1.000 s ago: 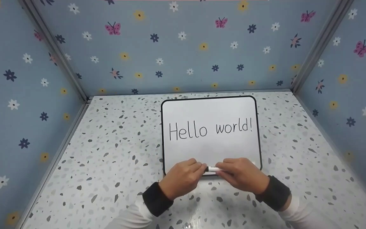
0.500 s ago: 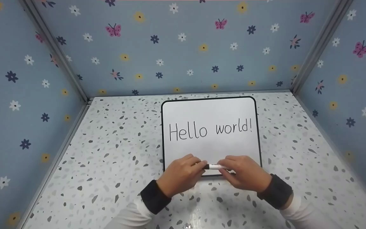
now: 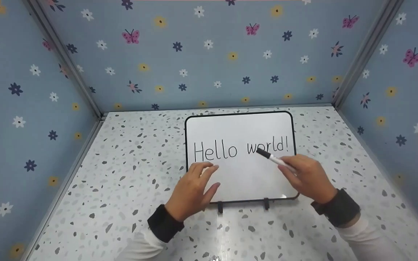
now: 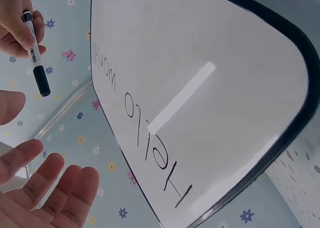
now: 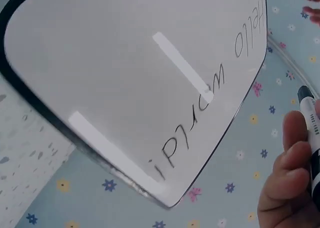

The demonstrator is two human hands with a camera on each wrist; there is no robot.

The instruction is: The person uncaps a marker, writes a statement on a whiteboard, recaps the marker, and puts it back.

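Observation:
A black-framed whiteboard point(image 3: 245, 177) bearing the handwritten words "Hello world!" stands on the speckled table. My right hand point(image 3: 308, 177) pinches a whiteboard marker point(image 3: 277, 160) by its white barrel, over the board's right side. The marker's black cap point(image 3: 263, 153) is on and points up and left, overlapping the word "world" in the head view. My left hand point(image 3: 191, 188) holds nothing; its fingers are spread and relaxed in front of the board's lower left corner. In the left wrist view, the marker point(image 4: 34, 55) appears beyond the left fingers.
Two small dark feet point(image 3: 266, 203) stick out beneath the board's lower edge. Blue panels point(image 3: 209, 61) printed with flowers and butterflies enclose the back and both sides of the speckled table point(image 3: 129, 174). Grey metal strips point(image 3: 67, 61) run along the panel corners.
My left hand has let go of the marker's cap end and drawn away to the left. My right hand has carried the marker up and right, tilting it. The board's feet now show.

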